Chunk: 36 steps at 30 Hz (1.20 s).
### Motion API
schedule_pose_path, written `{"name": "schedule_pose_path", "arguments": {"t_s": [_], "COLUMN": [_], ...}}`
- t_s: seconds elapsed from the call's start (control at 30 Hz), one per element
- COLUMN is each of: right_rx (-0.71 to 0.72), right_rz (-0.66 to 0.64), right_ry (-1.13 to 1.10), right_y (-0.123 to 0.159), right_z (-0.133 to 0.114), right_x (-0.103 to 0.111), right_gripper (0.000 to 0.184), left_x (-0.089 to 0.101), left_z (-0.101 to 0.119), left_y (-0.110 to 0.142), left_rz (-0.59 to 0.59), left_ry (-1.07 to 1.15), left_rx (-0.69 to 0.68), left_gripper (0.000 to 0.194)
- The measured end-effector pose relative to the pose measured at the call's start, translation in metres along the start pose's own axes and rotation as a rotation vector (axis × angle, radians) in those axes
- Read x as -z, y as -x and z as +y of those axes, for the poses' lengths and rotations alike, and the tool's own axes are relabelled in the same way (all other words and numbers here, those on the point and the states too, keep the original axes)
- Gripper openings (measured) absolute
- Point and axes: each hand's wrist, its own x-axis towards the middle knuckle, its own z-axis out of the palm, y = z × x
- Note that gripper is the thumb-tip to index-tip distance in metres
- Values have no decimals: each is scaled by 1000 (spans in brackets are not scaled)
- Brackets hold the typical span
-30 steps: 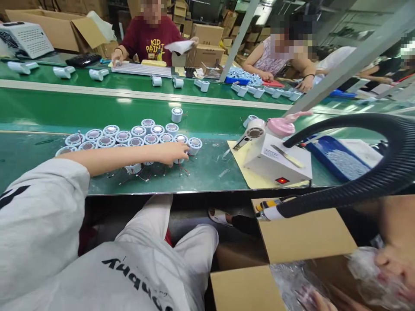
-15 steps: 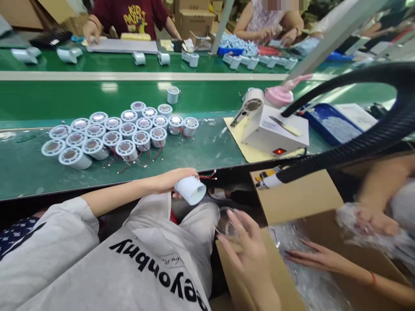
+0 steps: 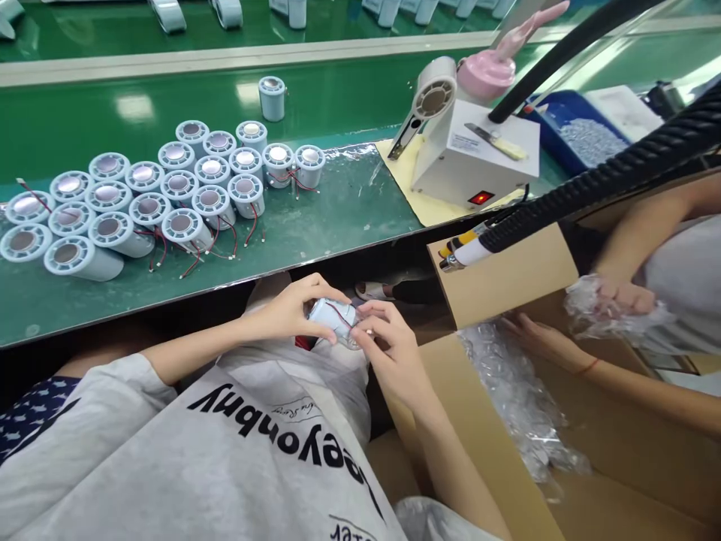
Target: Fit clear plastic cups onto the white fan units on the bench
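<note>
Above my lap, my left hand (image 3: 290, 312) is closed around a light blue cylindrical housing (image 3: 330, 314), which lies on its side with a thin red and black wire across it. My right hand (image 3: 394, 353) has its fingers bent around a clear plastic cup (image 3: 354, 340) at the housing's right end. The fingers partly cover the cup, and I cannot tell how far it sits over the housing. On the bench to the left stand several similar blue housings (image 3: 180, 184) with round metallic centres, some trailing red wires.
A white box-shaped device (image 3: 478, 154) with a lit red switch sits on the bench. A black corrugated hose (image 3: 597, 180) crosses at right. Below is an open cardboard box (image 3: 478, 443) with clear plastic pieces (image 3: 518, 406); a co-worker's hands (image 3: 625, 297) reach there.
My right hand has brought the clear plastic cup up and left to the housing in my left hand. The housing has turned, showing its wired side. The camera view has tilted downward.
</note>
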Motion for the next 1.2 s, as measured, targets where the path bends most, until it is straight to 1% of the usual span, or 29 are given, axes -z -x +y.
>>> {"name": "schedule_pose_path", "arguments": {"t_s": [0.1, 0.2, 0.27, 0.3, 0.33, 0.37, 0.4, 0.47, 0.5, 0.57, 0.7, 0.8, 1.0, 1.1, 1.2], "right_rx": [-102, -177, -174, -145, -99, -40, 26, 153, 198, 236, 158, 97, -48, -135, -193], "right_rz": [74, 105, 114, 102, 81, 53, 28, 13, 23, 42, 2, -25, -55, -69, -71], "right_ry": [-163, -336, -422, -435, -409, -341, -243, -44, 22, 50, -79, -186, -359, -446, -537], "right_y": [-1, -3, -3, -3, -1, 0, 3, 9, 12, 18, 22, 22, 21, 21, 20], "right_z": [2, 7, 9, 8, 8, 6, 5, 2, 1, 1, 4, 3, -3, -3, -3], "right_x": [-1, 1, 3, 4, 5, 6, 7, 7, 7, 7, 8, 10, 11, 10, 8], "right_gripper": [31, 40, 42, 39, 33, 25, 22, 31, 34, 34, 39, 43, 44, 44, 44], "left_x": [-3, -5, -6, -7, -8, -9, -10, -10, -9, -6, 0, 3, 3, 3, 4], "left_z": [-9, -10, -7, -5, -3, -1, 1, 4, 5, 8, 14, 17, 21, 21, 20], "left_y": [0, 1, 3, 5, 6, 8, 10, 13, 14, 16, 17, 17, 19, 21, 22], "left_rz": [-51, -145, -185, -187, -175, -160, -150, -156, -168, -195, -225, -244, -243, -241, -239], "left_ry": [-13, 66, 167, 235, 314, 397, 476, 584, 602, 587, 496, 431, 317, 280, 248], "left_rx": [-30, -53, -32, -1, 45, 97, 145, 211, 222, 203, 84, 17, -34, -67, -82], "left_gripper": [65, 67, 67, 67, 68, 69, 70, 71, 71, 72, 77, 74, 69, 67, 67]}}
